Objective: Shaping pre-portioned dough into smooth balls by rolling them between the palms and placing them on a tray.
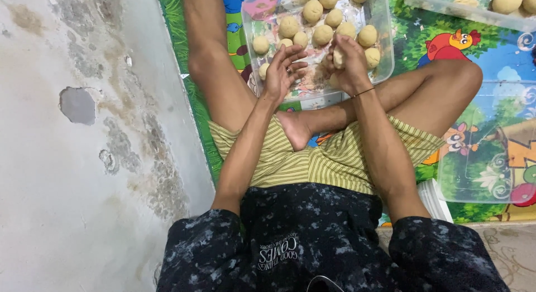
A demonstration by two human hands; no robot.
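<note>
I sit cross-legged on a colourful cartoon play mat [441, 46]. In front of my legs stands a clear plastic tray [383, 60] that holds several pale round dough balls [312, 10]. My right hand [349, 63] is closed around a dough ball [337, 58] above the tray's near side. My left hand [283, 71] is open with fingers spread, palm turned toward the right hand, a little apart from it and holding nothing.
A stained, peeling wall [78, 141] runs along my left. A second clear tray [474, 10] with dough balls sits at the top right. An empty clear tray or lid [491, 152] lies on the mat at my right knee.
</note>
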